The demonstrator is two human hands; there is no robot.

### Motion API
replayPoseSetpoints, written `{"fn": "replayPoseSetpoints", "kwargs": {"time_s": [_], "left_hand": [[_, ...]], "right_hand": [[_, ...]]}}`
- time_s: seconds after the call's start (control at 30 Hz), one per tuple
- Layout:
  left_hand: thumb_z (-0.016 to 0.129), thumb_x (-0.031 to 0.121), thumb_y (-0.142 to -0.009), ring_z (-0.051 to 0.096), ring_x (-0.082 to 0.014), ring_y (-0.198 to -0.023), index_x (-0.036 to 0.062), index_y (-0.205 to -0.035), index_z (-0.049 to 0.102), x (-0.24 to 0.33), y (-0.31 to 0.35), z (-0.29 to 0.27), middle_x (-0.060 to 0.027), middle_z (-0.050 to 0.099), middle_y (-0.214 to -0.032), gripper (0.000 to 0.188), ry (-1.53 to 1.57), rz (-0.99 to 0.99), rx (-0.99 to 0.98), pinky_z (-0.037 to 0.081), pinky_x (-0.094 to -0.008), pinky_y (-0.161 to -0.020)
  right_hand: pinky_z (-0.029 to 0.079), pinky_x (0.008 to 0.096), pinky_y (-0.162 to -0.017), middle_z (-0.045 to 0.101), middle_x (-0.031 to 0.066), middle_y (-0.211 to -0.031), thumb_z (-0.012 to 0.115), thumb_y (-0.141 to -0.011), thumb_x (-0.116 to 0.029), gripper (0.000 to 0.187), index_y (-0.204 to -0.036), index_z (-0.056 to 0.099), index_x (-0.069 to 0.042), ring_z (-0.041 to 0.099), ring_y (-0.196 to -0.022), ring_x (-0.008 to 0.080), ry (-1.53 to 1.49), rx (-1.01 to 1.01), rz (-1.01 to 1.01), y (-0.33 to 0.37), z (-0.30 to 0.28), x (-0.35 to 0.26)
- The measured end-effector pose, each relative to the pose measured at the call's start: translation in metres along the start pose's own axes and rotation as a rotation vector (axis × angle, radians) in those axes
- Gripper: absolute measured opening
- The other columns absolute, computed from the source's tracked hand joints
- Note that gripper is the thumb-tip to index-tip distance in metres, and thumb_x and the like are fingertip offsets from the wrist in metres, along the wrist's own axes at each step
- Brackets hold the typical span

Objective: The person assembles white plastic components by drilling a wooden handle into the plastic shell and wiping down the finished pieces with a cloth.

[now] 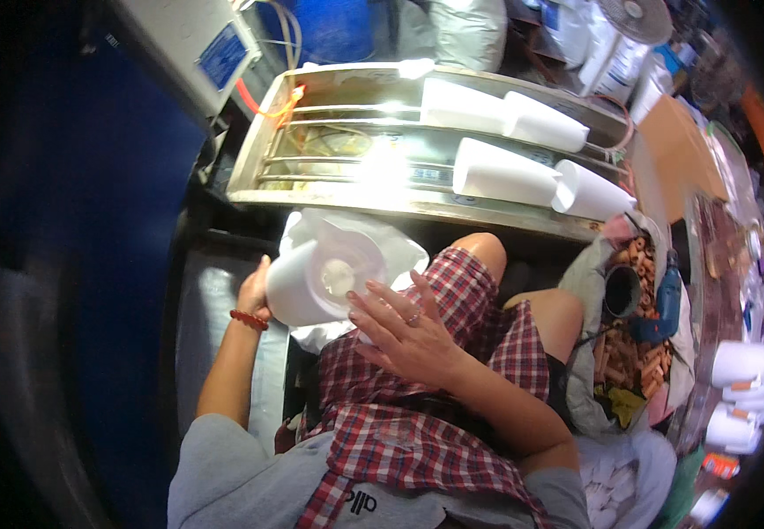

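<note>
A white, translucent plastic jug (294,286) is tilted over my lap, its wide mouth facing right and a pale round patch showing inside. My left hand (256,289), with a red beaded bracelet at the wrist, is closed around the jug's left side; part of its fingers is hidden behind the wall. Beside the mouth is my right hand (410,333), fingers spread and a ring on one. I cannot tell whether its fingertips touch the rim. White plastic sheeting (404,247) lies behind and under the jug.
Ahead, a metal trough (249,189) has rails with several white tapered containers (501,172) on them and a bright light inside. At right, a sack (585,370) holds small brown pieces and a blue power drill (667,304). A grey cabinet (175,44) stands at upper left.
</note>
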State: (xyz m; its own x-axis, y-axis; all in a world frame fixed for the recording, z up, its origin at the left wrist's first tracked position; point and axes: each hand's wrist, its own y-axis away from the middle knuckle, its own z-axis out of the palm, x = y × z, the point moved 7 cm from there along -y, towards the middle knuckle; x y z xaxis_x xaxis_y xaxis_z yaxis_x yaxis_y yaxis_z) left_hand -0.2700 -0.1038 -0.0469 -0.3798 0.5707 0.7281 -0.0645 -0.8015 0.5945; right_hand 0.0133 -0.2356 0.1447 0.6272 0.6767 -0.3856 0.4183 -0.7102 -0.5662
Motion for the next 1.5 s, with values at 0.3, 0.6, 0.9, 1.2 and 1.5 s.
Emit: {"fn": "replayPoseSetpoints", "kwargs": {"time_s": [0.3, 0.6, 0.9, 1.2, 1.5], "left_hand": [[0.039, 0.035, -0.099, 0.063, -0.0262, -0.091, -0.0052, -0.114, 0.054, -0.063, 0.003, 0.090, -0.0160, 0.063, -0.104, 0.046, -0.152, -0.199, -0.182, 0.052, -0.0385, -0.082], [0.029, 0.052, -0.097, 0.056, -0.0252, -0.105, 0.0026, -0.130, 0.044, -0.081, 0.010, 0.073, -0.0126, 0.056, -0.118, 0.062, -0.259, -0.149, -0.239, 0.047, -0.0379, -0.090], [0.034, 0.064, -0.089, 0.037, -0.0285, -0.130, 0.0121, -0.143, 0.028, -0.119, 0.035, 0.029, -0.0091, 0.035, -0.144, 0.075, 0.003, -0.207, -0.366, 0.033, -0.0457, -0.106], [0.071, 0.014, -0.081, 0.060, -0.0106, -0.083, -0.0011, -0.098, 0.064, -0.003, 0.074, 0.160, -0.0048, 0.065, -0.090, 0.024, -0.398, 0.231, -0.540, 0.048, -0.0245, -0.074], [0.070, 0.010, -0.082, 0.059, -0.0072, -0.073, 0.0000, -0.093, 0.066, -0.004, 0.101, 0.208, -0.0027, 0.065, -0.081, 0.015, -0.346, 0.406, -0.854, 0.049, -0.0221, -0.066]], "right_hand": [[0.022, 0.0576, -0.105, 0.055, 0.0159, -0.116, 0.056, -0.081, -0.013, 0.057, -0.134, 0.039, -0.004, 0.054, -0.110, 0.0307, 0.027, -0.067, 0.252, 0.033, 0.001, 0.037], [0.013, 0.0512, -0.111, 0.060, 0.0121, -0.094, 0.055, -0.083, -0.008, 0.060, -0.138, 0.033, 0.003, 0.060, -0.103, 0.0284, -0.119, -0.206, 0.201, 0.026, 0.007, 0.021], [0.025, 0.0537, -0.105, 0.057, 0.0108, -0.114, 0.064, -0.079, -0.019, 0.061, -0.134, 0.043, -0.004, 0.053, -0.111, 0.0322, 0.004, -0.046, 0.256, 0.036, -0.010, 0.035], [0.038, 0.0399, -0.098, 0.052, 0.0196, -0.124, 0.059, -0.084, -0.014, 0.044, -0.124, 0.049, 0.001, 0.047, -0.118, 0.0344, 0.496, 0.081, 1.345, 0.280, -0.222, 0.091], [0.046, 0.0437, -0.078, 0.060, 0.0160, -0.094, 0.064, -0.078, -0.019, 0.033, -0.107, 0.059, -0.004, 0.057, -0.085, 0.0354, 0.832, -0.382, 1.401, 0.415, -0.248, 0.080]]}}
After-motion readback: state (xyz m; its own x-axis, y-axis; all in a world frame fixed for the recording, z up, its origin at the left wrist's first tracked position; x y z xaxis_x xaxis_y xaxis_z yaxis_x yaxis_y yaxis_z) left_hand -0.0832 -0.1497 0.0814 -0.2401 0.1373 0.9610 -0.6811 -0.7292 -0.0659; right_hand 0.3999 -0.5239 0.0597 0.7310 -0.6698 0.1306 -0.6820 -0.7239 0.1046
